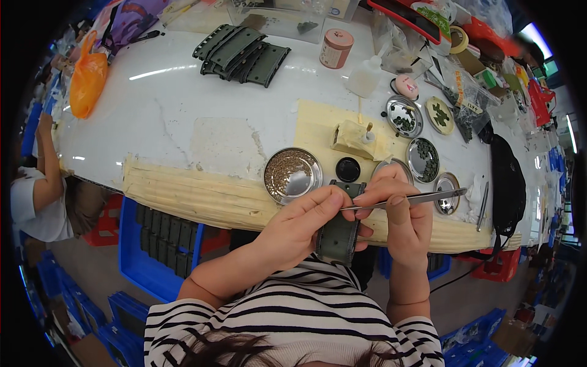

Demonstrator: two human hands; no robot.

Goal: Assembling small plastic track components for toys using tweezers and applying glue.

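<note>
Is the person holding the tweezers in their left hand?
No, the metal tweezers are pinched in the right hand, while the left hand holds the dark green strap piece.

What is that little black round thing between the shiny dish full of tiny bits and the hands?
In the head view, a small black round cap sits on the table, between the silver dish and the green strap the hands hold.
</note>
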